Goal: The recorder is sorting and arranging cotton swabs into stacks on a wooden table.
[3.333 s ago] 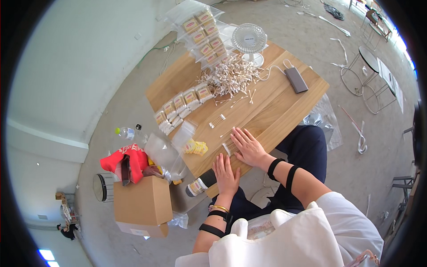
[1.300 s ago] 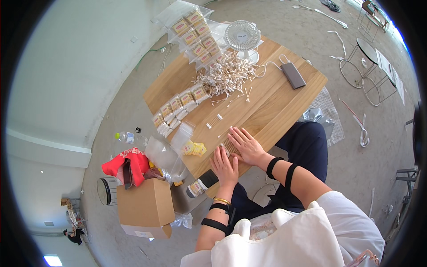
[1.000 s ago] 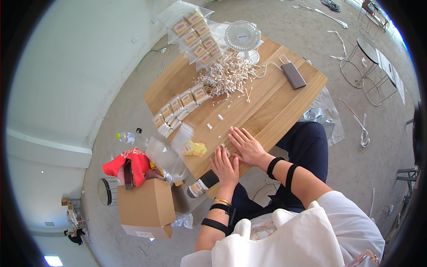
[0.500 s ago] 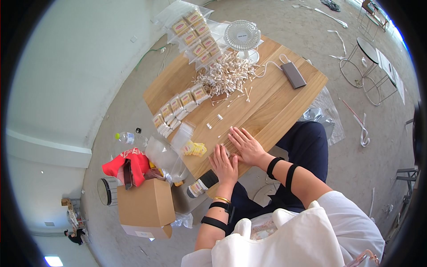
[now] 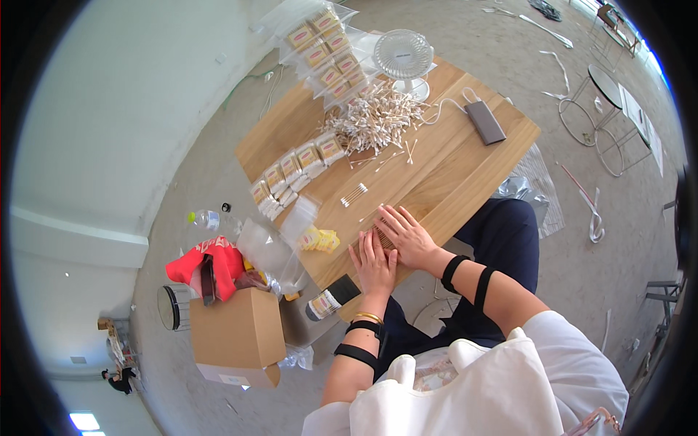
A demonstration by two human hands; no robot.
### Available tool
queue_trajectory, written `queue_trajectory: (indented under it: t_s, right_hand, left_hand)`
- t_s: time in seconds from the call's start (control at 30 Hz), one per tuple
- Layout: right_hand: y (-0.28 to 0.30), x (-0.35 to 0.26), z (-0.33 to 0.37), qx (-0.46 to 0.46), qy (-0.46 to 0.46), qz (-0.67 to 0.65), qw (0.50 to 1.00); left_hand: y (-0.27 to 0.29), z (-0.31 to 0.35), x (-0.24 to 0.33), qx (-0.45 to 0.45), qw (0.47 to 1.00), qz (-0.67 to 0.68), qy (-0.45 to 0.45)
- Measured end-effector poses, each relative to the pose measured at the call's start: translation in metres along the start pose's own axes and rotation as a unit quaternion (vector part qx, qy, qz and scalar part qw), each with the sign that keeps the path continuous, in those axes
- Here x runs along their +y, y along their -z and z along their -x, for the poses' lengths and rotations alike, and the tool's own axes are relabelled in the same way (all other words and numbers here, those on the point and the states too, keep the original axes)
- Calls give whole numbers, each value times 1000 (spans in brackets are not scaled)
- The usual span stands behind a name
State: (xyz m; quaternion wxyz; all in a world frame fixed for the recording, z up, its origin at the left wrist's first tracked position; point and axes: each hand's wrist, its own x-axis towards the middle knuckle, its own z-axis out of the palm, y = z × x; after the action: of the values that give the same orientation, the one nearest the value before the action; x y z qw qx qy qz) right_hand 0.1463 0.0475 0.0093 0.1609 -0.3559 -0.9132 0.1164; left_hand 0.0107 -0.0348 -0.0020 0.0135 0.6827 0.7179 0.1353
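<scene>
My left hand lies with fingers stretched out at the near edge of the wooden table. Beside it, my right hand rests flat, its fingers pointing away from me. Between and partly beneath them is a row of cotton swabs, mostly hidden by the fingers. Just beyond, a small group of cotton swabs lies side by side. Farther off is a large heap of loose cotton swabs. Yellow printed cards and clear plastic bags sit left of my left hand.
Packed swab packets line the table's left side, with bagged packets stacked behind. A white fan and grey power bank stand at the far side. A dark cylinder is at the near left edge, a cardboard box below.
My left hand has shifted slightly right and closer to my right hand, covering more of the swab row. The right hand stays nearly in place.
</scene>
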Motion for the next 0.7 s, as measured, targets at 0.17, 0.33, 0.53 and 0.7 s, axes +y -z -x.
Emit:
queue_trajectory:
  t_s: [0.17,0.33,0.53,0.7]
  right_hand:
    - [14,5,-4,-48,7,-14,999]
    - [31,27,-19,25,8,-20,999]
    - [31,26,2,-50,64,-17,997]
    - [19,16,11,-30,48,-2,998]
  left_hand:
    - [1,1,1,18,1000,12,0]
    - [3,0,4,-3,1000,27,3]
    - [2,1,3,4,999,33,0]
    - [3,-1,3,-10,1000,7,-9]
